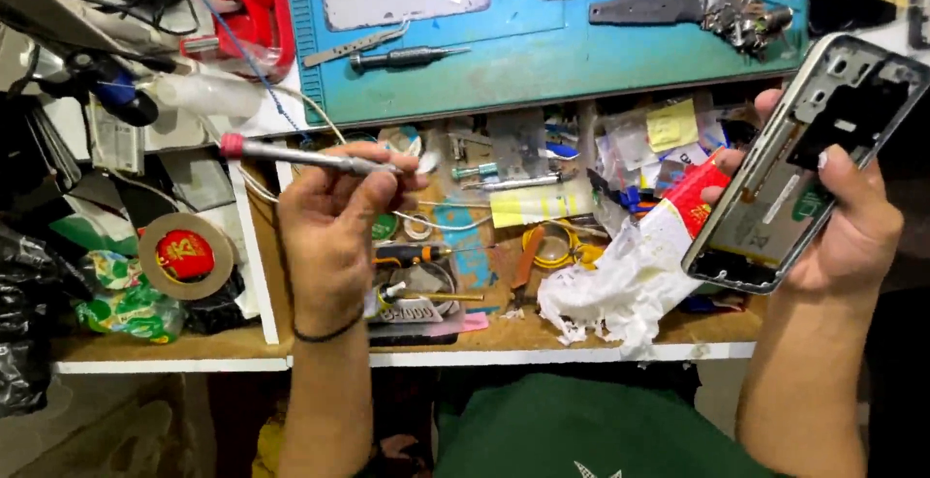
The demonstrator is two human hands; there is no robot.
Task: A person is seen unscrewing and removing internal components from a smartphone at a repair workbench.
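**Kid:** Hands first! What is the left hand (329,231) doing?

**Helper:** It is lifted up with its back to us. The fingers are pinched shut on a thin grey metal screwdriver with a red end (305,155). The tool lies flat and its red end points left.

**Kid:** And the right hand (848,221)?

**Helper:** It is up too, tilted. Its fingers wrap around an opened silver phone frame with the insides showing (790,168), out at the right side.

**Kid:** What is hard to see?

**Helper:** The screwdriver tip hides behind the fingers. The blue work mat (542,61) is cut off at the top.

**Kid:** What is in the wooden drawer tray (484,328)?

**Helper:** A yellow ring of tape (552,246), crumpled white paper (620,289), small tools and yellow sticky notes (671,125). It is messy, so many bits are hard to tell apart.
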